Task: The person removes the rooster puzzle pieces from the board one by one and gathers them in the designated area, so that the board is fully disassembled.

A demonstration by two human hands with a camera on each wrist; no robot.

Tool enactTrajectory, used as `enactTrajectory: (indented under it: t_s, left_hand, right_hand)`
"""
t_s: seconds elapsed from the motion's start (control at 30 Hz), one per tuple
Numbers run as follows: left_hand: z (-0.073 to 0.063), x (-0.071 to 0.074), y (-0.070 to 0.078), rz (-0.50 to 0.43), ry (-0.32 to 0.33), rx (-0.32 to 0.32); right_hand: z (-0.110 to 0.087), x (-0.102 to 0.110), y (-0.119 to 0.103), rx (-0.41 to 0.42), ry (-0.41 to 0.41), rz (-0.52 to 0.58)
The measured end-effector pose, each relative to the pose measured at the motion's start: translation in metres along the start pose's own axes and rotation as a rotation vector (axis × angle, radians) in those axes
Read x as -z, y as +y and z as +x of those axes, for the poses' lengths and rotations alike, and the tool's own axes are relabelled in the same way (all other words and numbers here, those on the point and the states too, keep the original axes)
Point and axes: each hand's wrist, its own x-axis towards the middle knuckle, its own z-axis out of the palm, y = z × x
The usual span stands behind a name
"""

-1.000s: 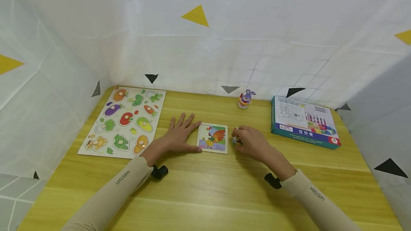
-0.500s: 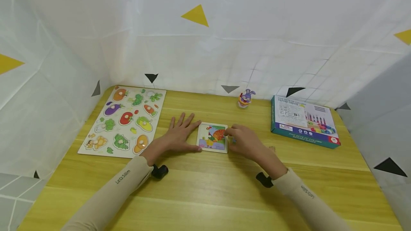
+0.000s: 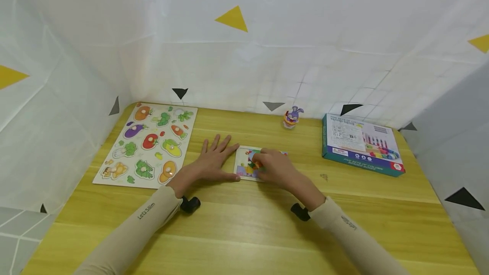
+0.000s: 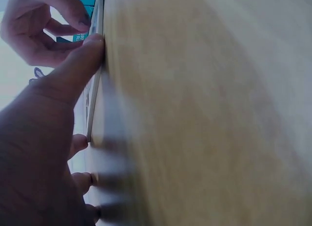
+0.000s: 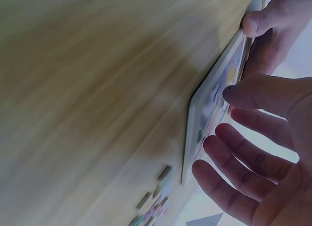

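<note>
A small square picture puzzle [image 3: 242, 169] with a pale frame and a colourful bird picture lies mid-table. My left hand [image 3: 211, 162] rests beside it with fingers spread, the thumb [image 4: 85, 57] against the frame's edge. Over the puzzle's right part, my right hand [image 3: 276, 168] reaches with bent fingers, covering much of the picture. In the right wrist view its thumb and fingers [image 5: 241, 165] stand apart at the picture, and I see nothing between them. Several small loose puzzle pieces [image 5: 155, 204] lie on the table off the frame's right side, mostly hidden by the hand in the head view.
A vegetable knob puzzle board [image 3: 153, 156] lies on the left of the wooden table [image 3: 237, 228]. A purple rabbit figure [image 3: 292, 116] stands at the back, left of a teal-edged toy box [image 3: 363, 145]. White sheeting rises behind the table.
My right hand has moved left, from the loose pieces beside the frame to over the puzzle's picture. The left hand and the puzzle have kept their places.
</note>
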Motion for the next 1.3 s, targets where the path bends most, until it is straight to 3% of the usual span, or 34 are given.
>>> enactTrajectory:
  t_s: [0.33,0.6,0.97,1.3]
  left_hand:
    - [-0.002,-0.001,0.0,-0.018,0.003,-0.013]
    - [-0.001,-0.004,0.0,-0.01,0.009,-0.01]
    - [-0.002,-0.001,0.001,-0.021,0.016,-0.022]
    - [-0.002,-0.002,-0.001,-0.022,0.012,-0.008]
  right_hand:
    - [0.009,-0.007,-0.011,0.078,0.032,0.039]
    - [0.019,-0.016,-0.016,0.066,0.033,0.049]
    - [0.026,-0.013,-0.022,0.061,-0.045,0.066]
    - [0.028,-0.013,-0.021,0.062,-0.051,0.087]
